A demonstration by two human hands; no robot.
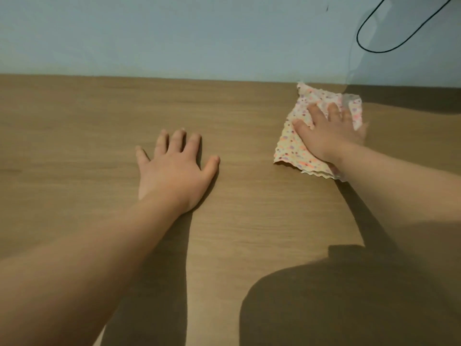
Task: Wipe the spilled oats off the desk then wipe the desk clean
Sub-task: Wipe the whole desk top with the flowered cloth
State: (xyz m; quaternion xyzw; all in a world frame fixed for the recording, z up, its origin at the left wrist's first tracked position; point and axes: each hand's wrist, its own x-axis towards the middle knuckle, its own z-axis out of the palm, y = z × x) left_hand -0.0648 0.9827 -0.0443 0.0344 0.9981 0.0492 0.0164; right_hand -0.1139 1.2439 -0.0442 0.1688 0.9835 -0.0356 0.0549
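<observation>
A folded cloth (290, 143), pale with small pink and purple spots, lies on the wooden desk (74, 126) at the far right, close to the wall. My right hand (326, 133) presses flat on top of it with straight, spread fingers. My left hand (174, 168) rests palm down on the bare desk near the middle, fingers spread, holding nothing. I see no oats on the visible desk surface.
A pale blue wall (174, 36) meets the desk's far edge. A black cable (389, 28) loops down the wall at the upper right. Dark shadows cover the desk's lower right area.
</observation>
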